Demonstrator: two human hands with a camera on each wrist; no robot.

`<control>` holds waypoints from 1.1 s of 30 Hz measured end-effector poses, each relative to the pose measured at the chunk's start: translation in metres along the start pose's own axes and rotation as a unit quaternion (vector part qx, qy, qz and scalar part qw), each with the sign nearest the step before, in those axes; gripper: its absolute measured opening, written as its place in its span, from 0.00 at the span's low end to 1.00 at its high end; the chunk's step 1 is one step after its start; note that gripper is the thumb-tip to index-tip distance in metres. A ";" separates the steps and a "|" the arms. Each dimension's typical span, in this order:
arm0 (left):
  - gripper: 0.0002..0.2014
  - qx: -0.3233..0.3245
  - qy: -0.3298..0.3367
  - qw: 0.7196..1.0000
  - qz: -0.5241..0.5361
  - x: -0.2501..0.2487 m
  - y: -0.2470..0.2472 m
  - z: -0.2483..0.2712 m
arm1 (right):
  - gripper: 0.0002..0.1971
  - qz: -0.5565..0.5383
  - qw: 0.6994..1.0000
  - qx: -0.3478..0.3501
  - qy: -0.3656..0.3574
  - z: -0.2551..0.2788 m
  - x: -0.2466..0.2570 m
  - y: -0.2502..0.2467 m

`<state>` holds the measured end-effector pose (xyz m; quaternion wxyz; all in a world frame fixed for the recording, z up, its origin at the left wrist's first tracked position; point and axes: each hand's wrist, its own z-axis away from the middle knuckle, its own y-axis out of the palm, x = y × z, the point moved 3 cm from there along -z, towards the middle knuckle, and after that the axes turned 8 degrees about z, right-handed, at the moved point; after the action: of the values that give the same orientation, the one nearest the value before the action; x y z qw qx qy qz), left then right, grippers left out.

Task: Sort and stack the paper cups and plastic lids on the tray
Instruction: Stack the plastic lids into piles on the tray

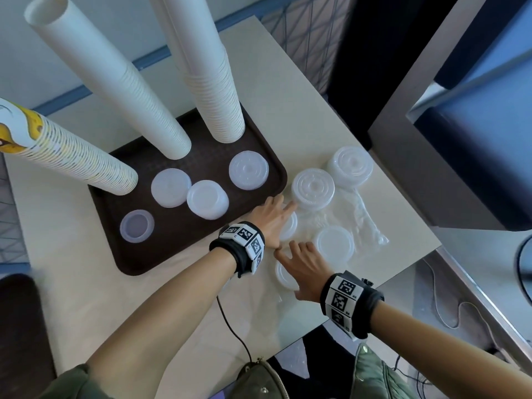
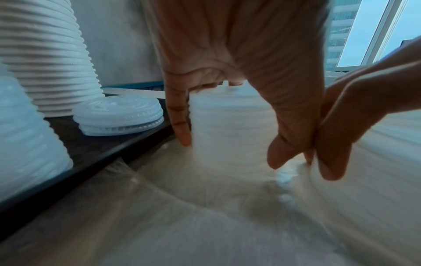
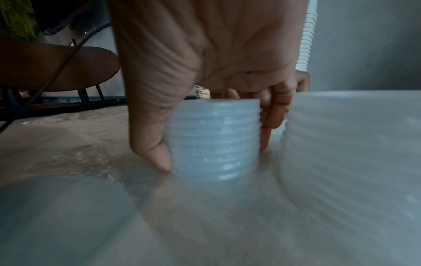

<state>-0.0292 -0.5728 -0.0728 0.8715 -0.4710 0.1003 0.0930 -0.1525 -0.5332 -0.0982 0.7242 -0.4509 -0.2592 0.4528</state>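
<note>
A brown tray (image 1: 178,234) holds two tall plain white cup stacks (image 1: 115,82) and a yellow-printed cup stack (image 1: 66,156). Several short lid stacks (image 1: 207,199) also stand on it. Just right of the tray, my left hand (image 1: 276,217) grips a white lid stack (image 2: 232,126) standing on the table, thumb on one side and fingers on the other. My right hand (image 1: 299,266) grips a translucent lid stack (image 3: 214,144) the same way, nearer to me. The two hands touch. Three more lid stacks (image 1: 313,189) stand further right.
Crumpled clear plastic wrap (image 1: 365,223) lies under the loose lid stacks. The table's right edge (image 1: 414,263) is close behind them. A dark chair (image 1: 20,326) stands at the lower left, and a black cable (image 1: 230,326) crosses the near tabletop.
</note>
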 end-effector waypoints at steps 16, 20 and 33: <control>0.40 -0.165 -0.103 0.952 0.234 0.083 -0.011 0.152 | 0.42 -0.040 0.998 0.047 -0.014 0.010 -0.004 -0.024; 0.40 -0.197 -0.223 0.923 0.243 0.152 0.000 0.187 | 0.43 -0.058 0.997 0.049 -0.011 0.009 -0.005 -0.030; 0.39 -0.184 -0.367 0.883 0.227 0.253 0.005 0.172 | 0.48 -0.046 0.998 0.012 0.043 0.000 0.000 -0.017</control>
<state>0.2278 -0.4084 -0.0508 0.6987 -0.5194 -0.1419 0.4710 -0.1453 -0.5362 -0.0833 0.7598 -0.4490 -0.2432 0.4025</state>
